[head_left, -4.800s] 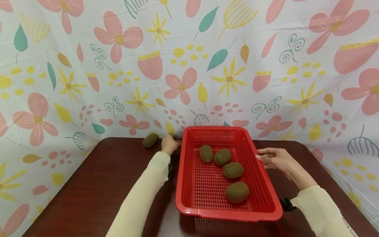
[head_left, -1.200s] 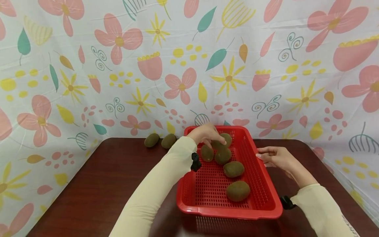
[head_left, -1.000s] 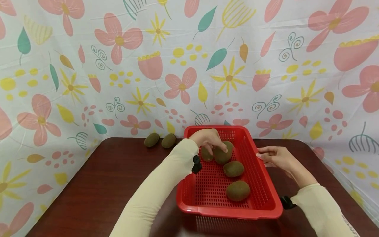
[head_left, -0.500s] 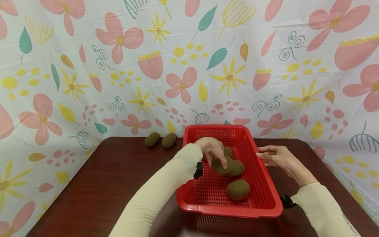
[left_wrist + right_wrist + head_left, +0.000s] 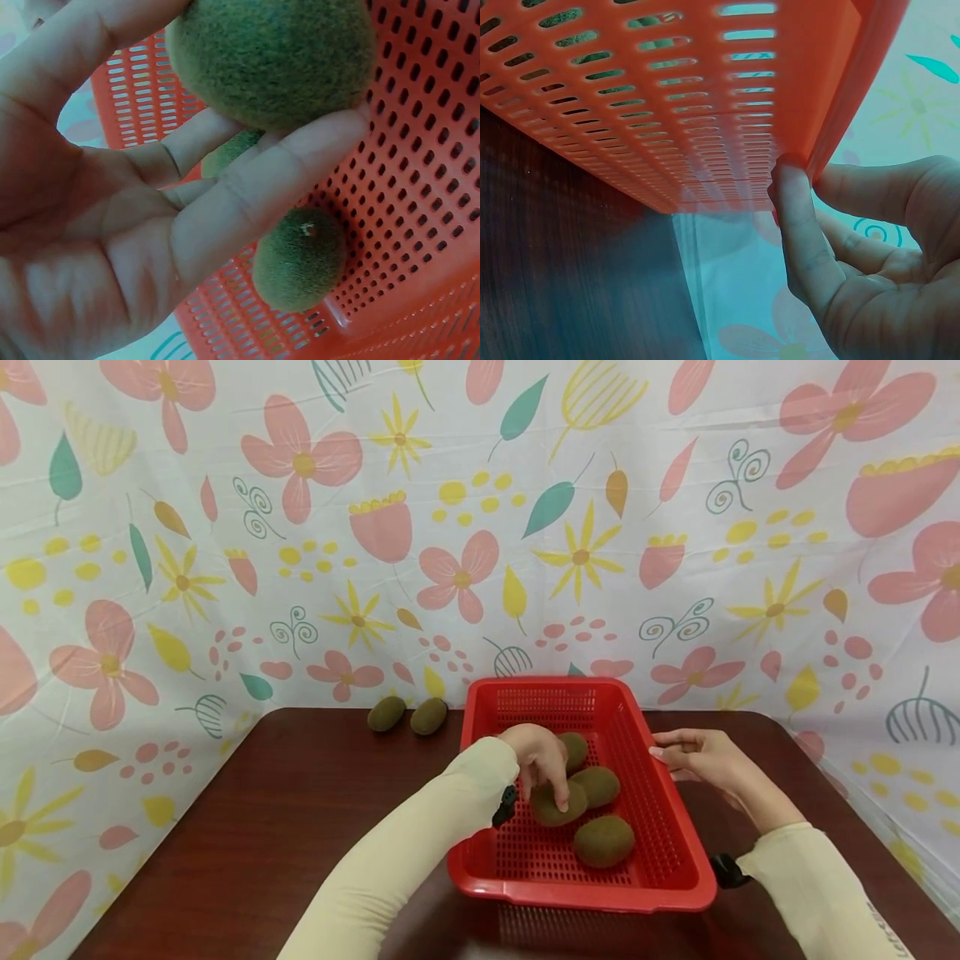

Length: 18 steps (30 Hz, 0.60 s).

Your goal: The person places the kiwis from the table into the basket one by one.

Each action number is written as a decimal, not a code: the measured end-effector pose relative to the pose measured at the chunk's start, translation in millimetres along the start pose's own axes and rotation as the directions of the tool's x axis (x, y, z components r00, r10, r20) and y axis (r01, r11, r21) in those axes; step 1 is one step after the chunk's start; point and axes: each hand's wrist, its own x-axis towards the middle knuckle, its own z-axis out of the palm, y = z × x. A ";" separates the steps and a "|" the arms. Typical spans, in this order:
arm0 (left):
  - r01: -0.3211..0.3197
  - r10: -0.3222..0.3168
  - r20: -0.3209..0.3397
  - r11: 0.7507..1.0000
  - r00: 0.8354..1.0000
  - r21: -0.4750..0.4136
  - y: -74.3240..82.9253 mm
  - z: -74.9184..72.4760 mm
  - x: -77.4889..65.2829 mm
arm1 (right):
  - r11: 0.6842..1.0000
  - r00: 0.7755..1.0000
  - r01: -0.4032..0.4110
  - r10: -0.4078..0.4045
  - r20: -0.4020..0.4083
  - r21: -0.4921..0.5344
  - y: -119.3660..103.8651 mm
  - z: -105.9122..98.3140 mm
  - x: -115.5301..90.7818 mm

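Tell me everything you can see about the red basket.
The red basket is rectangular, looks like plastic, and has slotted walls and floor below a smooth, solid rim. It sits open side up on the dark table, with kiwis inside. The right hand grips its right rim. The left arm hides part of its left side.

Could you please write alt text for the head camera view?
A person's left grip holds a kiwi in a red basket, where three other kiwis show, while the right grip pinches its rim. Two more kiwis lie on the dark table near a floral cloth.
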 end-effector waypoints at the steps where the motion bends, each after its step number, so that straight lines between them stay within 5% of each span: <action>1: 0.011 -0.011 0.007 1.000 1.000 -0.009 -0.7 0.5 0.3 | 1.000 1.000 0.001 -0.001 -0.001 0.000 -0.3 0.0 0.0; 11: 0.099 -0.099 0.003 0.995 0.995 -0.001 -3.9 13.5 6.5 | 1.000 1.000 0.002 -0.002 0.005 0.002 -1.8 0.6 -0.3; 18: 0.101 -0.100 0.030 0.994 0.994 -0.031 -0.1 17.3 10.0 | 1.000 1.000 0.001 -0.001 0.007 0.004 -1.3 0.0 0.5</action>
